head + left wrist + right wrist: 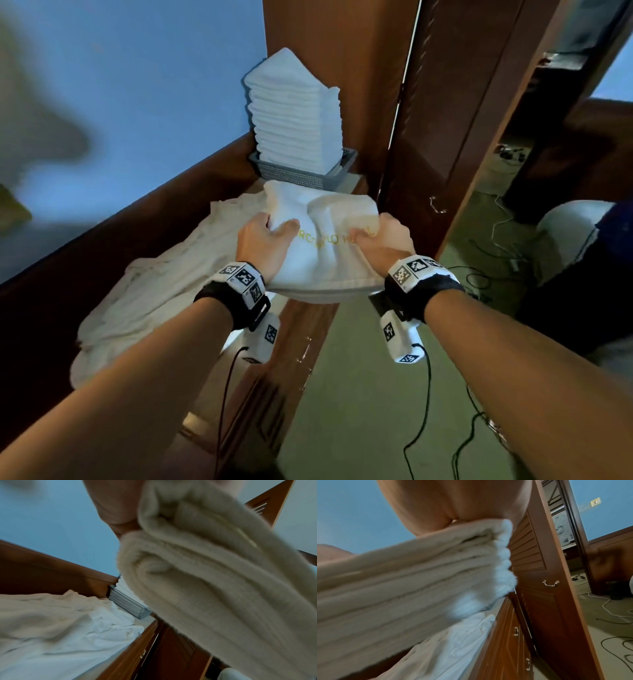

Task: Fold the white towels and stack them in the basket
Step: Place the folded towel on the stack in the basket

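A folded white towel (322, 246) with yellow lettering is held above the wooden counter. My left hand (267, 236) grips its left side and my right hand (380, 236) grips its right side, thumbs on top. Its layered edge fills the left wrist view (214, 574) and the right wrist view (419, 588). Just beyond it stands a grey slatted basket (301, 174) with a tall stack of folded white towels (294, 113). The basket's wall (128, 604) shows under the held towel.
Loose unfolded towels (161, 284) lie spread over the counter to the left. A wooden cabinet door (435, 137) stands at the right, close to the basket. Cables (479, 428) trail over the floor. A blue wall (137, 85) is behind.
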`<state>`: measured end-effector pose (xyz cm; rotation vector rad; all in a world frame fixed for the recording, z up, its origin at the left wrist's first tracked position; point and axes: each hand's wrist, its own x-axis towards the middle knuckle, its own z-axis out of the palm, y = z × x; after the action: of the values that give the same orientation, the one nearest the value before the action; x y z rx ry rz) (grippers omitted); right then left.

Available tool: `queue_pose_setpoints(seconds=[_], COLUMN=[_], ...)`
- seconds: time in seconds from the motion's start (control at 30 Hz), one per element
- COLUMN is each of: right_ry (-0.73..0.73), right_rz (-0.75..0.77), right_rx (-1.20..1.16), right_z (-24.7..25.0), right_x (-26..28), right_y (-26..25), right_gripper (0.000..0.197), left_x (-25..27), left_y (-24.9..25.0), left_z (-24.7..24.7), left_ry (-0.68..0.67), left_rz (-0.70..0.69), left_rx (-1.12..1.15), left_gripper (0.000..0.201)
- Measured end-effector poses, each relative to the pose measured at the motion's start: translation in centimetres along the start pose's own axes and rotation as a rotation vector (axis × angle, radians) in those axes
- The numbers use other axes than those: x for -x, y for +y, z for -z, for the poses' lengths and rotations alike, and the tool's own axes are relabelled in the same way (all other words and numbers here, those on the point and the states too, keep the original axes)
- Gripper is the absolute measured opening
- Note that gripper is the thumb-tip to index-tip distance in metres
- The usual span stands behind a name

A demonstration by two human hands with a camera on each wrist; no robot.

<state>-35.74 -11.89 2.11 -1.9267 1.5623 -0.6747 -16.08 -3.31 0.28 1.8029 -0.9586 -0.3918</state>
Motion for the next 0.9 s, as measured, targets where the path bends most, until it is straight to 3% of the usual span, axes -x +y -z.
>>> queue_pose_setpoints(seconds=[0.27,0.47,0.63,0.9], right_ry=[0.107,0.146,0.141,0.210], right_rz=[-0.052,-0.078,-0.049,0.147], right_rx=[0.031,0.040,0.144,0.233], right_z=[3.8,4.7,5.7,6.9], right_x=[-11.9,-23.3,-33.3,-48.2], right_y=[3.4,4.2,2.2,-3.3], right_gripper=[0.045,0.048,0.041,0.046], left_x=[-10.1,-20.4,-29.4,-40.5], left_y=[3.9,6.1,7.9,12.4], left_z=[-10.5,-17.1,-21.1,-22.8], left_ry=[-0.067,-0.097,-0.065,0.106], left_rz=[-0.083,-0.144,-0.189,-0.281], left_rx=[0.050,0.058,0.038,0.104], left_gripper=[0.032,0.036,0.055,0.046])
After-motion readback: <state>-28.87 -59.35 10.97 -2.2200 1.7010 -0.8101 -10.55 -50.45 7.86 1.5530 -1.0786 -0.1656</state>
